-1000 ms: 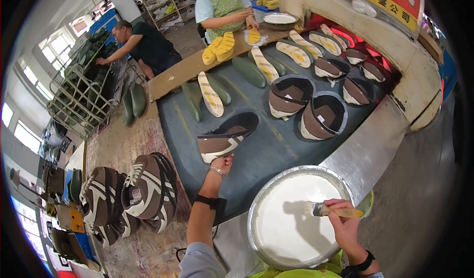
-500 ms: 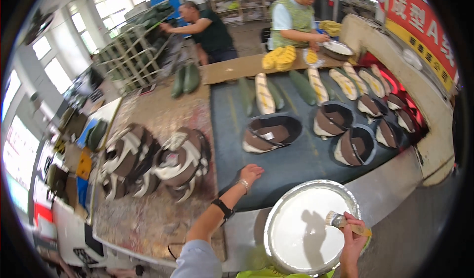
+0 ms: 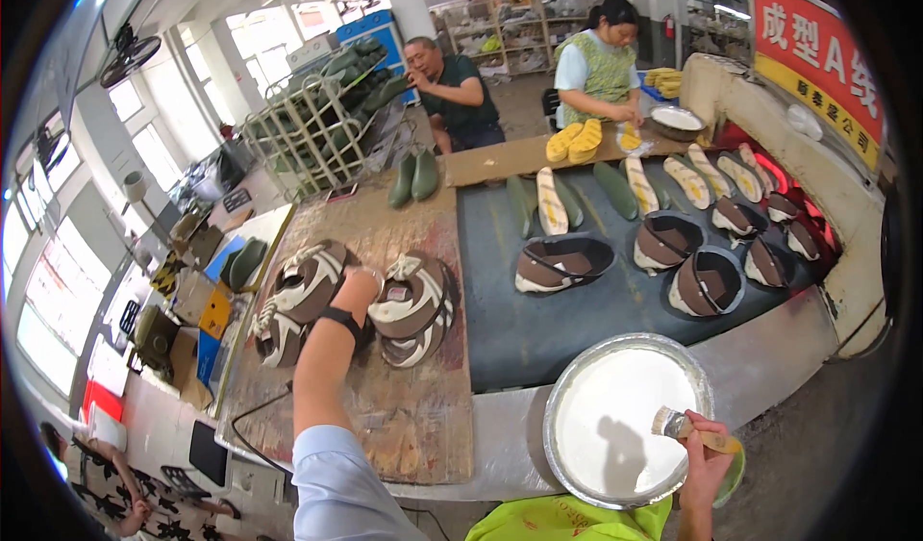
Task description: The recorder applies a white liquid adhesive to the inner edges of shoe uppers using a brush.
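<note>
My left hand [image 3: 363, 283] reaches in between two piles of brown-and-white shoe uppers on the wooden board. It is beside the left pile [image 3: 312, 276] and the right pile [image 3: 415, 301]; its fingers are hidden or smeared by motion. My right hand [image 3: 707, 459] is closed round the wooden handle of a flat paintbrush [image 3: 676, 425]. The brush's pale bristles hang over a wide metal basin [image 3: 555, 445] of white liquid, which stands at the front edge of the bench. The brush's shadow and my hand's fall on the liquid.
On the dark conveyor belt [image 3: 519, 339] lie several brown uppers [image 3: 567, 264], pale soles with yellow marks [image 3: 553, 200] and green lasts [image 3: 615, 190]. Two green lasts [image 3: 413, 177] stand at the board's far corner. Two co-workers sit across the bench, near a wire cage [image 3: 308, 142] of lasts.
My left hand has moved left from over the belt to the piles of uppers. My right hand keeps the brush over the basin. The view has shifted, and one co-worker now holds up a green last.
</note>
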A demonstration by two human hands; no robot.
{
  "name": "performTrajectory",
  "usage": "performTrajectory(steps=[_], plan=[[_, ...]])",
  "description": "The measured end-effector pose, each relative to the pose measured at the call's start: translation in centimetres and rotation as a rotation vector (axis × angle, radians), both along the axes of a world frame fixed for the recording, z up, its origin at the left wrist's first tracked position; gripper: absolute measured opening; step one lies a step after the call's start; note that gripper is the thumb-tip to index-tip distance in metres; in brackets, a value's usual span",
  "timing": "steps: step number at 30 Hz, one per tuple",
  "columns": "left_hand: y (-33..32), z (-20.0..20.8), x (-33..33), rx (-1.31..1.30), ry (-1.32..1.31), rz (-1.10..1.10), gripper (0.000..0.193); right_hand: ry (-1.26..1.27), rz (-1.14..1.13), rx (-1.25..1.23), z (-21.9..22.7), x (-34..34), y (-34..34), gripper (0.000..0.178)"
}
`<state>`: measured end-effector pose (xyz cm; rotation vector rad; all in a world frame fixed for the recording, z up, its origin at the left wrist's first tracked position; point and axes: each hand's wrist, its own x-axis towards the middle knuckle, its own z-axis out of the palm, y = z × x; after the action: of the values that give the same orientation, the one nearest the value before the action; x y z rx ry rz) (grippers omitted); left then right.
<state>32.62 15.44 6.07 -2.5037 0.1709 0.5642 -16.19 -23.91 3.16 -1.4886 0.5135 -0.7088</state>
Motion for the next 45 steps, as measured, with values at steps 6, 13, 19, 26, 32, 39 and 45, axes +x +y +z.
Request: performTrajectory(steps=[6,13,19,26,32,39,45], plan=[[-0.1,-1.0,-1.2,-0.323,-0.138,-0.012,0.049,-0.037,-0.093,0.046,0.3,-2.5,0.8,0.013],[9.7,0.4,-7.1,-1.197,-0.44,-0.235,0.044,-0.012,-0.009,0.102,1.1,-3.4,1.2,0.012],[10.2,-5.1,-19.4,-2.124,-0.268,0.349,0.04,-0.045,0.076,0.073,-0.6,-1.2,1.7,0.012],[-2.6,-5.8,-36.3,-2.468,0.355,0.748,0.047,0.096,0.037,-0.109,-6.0,3.9,0.1,0.013],[-8.2,-3.4,-34.8,-2.222,0.635,0.914,0.033,0.314,0.048,-0.299,-7.8,5.4,-2.0,0.011],[-10.2,-3.6,-30.9,-1.834,0.566,0.652,0.025,0.45,0.218,-0.321,-6.0,5.7,-4.5,0.01],[-15.2,-3.6,-29.9,-1.829,0.788,0.847,0.027,0.114,0.446,0.058,-2.7,4.3,-5.1,0.006]])
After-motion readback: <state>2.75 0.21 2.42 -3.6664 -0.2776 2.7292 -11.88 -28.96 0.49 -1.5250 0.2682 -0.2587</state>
